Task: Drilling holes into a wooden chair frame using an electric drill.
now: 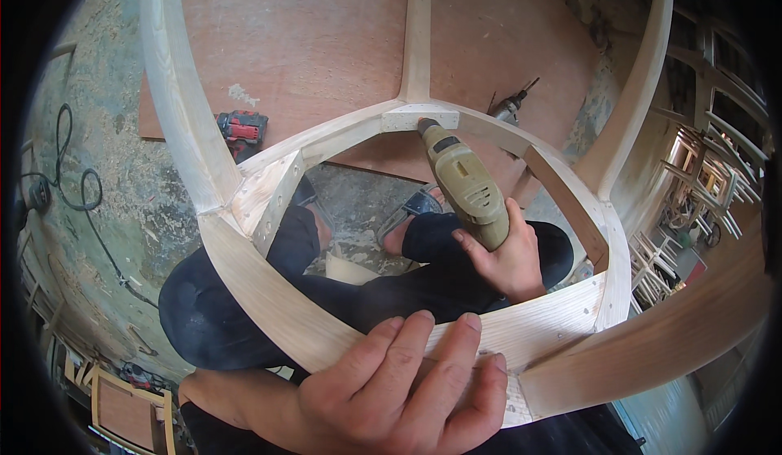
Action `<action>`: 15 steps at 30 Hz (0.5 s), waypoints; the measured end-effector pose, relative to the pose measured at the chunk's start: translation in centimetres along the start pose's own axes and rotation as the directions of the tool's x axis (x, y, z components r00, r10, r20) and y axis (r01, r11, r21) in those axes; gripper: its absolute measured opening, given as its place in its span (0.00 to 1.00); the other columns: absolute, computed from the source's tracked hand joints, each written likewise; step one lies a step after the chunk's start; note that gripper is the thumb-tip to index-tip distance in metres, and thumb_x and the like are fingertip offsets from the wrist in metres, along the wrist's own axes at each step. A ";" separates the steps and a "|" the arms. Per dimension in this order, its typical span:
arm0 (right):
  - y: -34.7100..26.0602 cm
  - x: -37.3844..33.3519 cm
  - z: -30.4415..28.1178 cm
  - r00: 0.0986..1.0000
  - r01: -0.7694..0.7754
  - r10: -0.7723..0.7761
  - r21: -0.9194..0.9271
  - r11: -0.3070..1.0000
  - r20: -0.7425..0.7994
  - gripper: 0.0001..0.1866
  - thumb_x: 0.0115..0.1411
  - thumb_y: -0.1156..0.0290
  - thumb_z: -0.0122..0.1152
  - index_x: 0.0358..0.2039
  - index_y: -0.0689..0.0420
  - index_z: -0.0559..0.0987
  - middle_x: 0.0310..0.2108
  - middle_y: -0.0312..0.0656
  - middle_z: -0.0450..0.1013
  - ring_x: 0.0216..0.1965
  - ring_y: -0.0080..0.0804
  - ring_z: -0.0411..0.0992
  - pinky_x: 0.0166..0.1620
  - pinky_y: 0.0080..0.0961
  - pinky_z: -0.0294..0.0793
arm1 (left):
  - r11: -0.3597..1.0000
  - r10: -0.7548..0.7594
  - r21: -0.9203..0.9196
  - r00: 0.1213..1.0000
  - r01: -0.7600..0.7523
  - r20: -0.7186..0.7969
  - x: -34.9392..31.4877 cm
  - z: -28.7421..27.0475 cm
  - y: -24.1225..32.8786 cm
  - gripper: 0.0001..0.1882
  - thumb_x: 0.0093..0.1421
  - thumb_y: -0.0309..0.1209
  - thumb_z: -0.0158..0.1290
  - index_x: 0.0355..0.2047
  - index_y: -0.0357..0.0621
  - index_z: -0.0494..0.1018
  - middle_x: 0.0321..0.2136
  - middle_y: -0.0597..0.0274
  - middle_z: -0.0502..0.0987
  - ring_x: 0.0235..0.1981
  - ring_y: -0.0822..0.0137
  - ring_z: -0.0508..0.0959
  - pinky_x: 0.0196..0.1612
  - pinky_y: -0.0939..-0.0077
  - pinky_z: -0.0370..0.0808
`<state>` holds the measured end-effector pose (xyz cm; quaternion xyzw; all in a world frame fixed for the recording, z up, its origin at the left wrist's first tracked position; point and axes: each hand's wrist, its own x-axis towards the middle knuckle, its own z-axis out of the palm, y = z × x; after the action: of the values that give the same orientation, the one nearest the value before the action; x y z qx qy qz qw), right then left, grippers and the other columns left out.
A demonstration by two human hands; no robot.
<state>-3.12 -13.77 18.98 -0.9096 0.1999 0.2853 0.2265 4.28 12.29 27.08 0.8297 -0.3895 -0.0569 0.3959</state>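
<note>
A: Right hand [511, 258]?

B: Wrapped around the grip of a drill [464, 184], olive green with a black collar. Fingers curled tight on the handle, thumb side toward the body. Nose of the drill pressed against a small pale block [419, 118] at the far rail of a chair frame [269, 304].

A: And the left hand [407, 390]?

B: Laid flat on the near rail of the same frame, fingers long and a little apart, holding nothing, just pressing down on the bare wood. Fingertips [470, 322] reaching over the inner edge of the rail.

A: Where the frame?

B: Right in the middle, resting across the knees in dark trousers [244, 308]. Unfinished light wood, seat opening ringed by curved rails, corner blocks [273, 198] with screw holes at the left. One leg [175, 80] running up on the left, another [635, 88] on the right, a thin stretcher [418, 31] going up from the far rail.

A: Around it?

B: Reddish board [326, 39] on the floor beyond the frame. Red and black power tool [242, 127] lying at its near edge, left of the frame. Second drill [509, 106] lying to the right on the board. Black cable [73, 186] looping over the dusty floor at far left. More chair frames [709, 170] stacked at far right.
</note>
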 end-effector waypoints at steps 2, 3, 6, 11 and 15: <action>0.1 0.1 0.2 1.000 -0.007 0.007 0.005 1.000 0.012 0.37 0.51 0.51 0.79 0.51 0.63 0.73 0.35 0.58 0.81 0.41 0.61 0.80 0.42 0.48 0.81 | 1.000 -0.007 0.007 1.000 0.007 -0.005 -0.1 0.3 0.0 0.08 0.62 0.34 0.59 0.42 0.52 0.75 0.43 0.57 0.84 0.38 0.58 0.83 0.38 0.72 0.81; 0.3 0.2 0.3 1.000 0.002 -0.002 0.000 1.000 0.003 0.37 0.51 0.51 0.79 0.51 0.63 0.73 0.35 0.58 0.81 0.41 0.61 0.80 0.42 0.48 0.81 | 0.999 -0.008 -0.043 1.000 0.007 -0.028 -0.2 0.9 0.0 0.09 0.60 0.33 0.60 0.41 0.52 0.75 0.39 0.55 0.85 0.33 0.59 0.83 0.32 0.72 0.81; 0.3 0.0 -0.3 1.000 0.020 -0.020 -0.024 1.000 -0.021 0.38 0.51 0.50 0.79 0.51 0.62 0.72 0.35 0.59 0.81 0.40 0.62 0.80 0.41 0.48 0.81 | 0.994 -0.035 -0.111 0.994 0.024 -0.101 -0.7 1.6 0.4 0.10 0.57 0.32 0.62 0.40 0.52 0.76 0.35 0.53 0.85 0.28 0.60 0.83 0.26 0.73 0.81; -0.4 -0.2 -0.5 0.998 0.061 -0.059 -0.076 0.995 0.030 0.37 0.51 0.51 0.80 0.50 0.62 0.70 0.32 0.59 0.80 0.38 0.64 0.80 0.38 0.49 0.80 | 0.994 -0.086 -0.089 0.978 0.070 -0.192 -0.9 2.1 0.8 0.09 0.55 0.31 0.63 0.37 0.52 0.78 0.33 0.53 0.85 0.28 0.60 0.83 0.26 0.76 0.78; 0.1 0.0 -0.7 0.998 -0.060 0.063 -0.063 0.996 0.032 0.36 0.51 0.58 0.81 0.52 0.62 0.70 0.41 0.58 0.81 0.50 0.58 0.79 0.46 0.42 0.80 | 0.994 -0.087 -0.082 0.972 0.070 -0.218 -0.9 2.2 0.8 0.09 0.55 0.30 0.63 0.36 0.52 0.78 0.33 0.54 0.85 0.28 0.61 0.83 0.26 0.77 0.77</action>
<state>-2.89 -14.19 19.44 -0.9047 0.2151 0.3133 0.1928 2.27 11.26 25.96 0.8305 -0.3075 0.0059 0.4645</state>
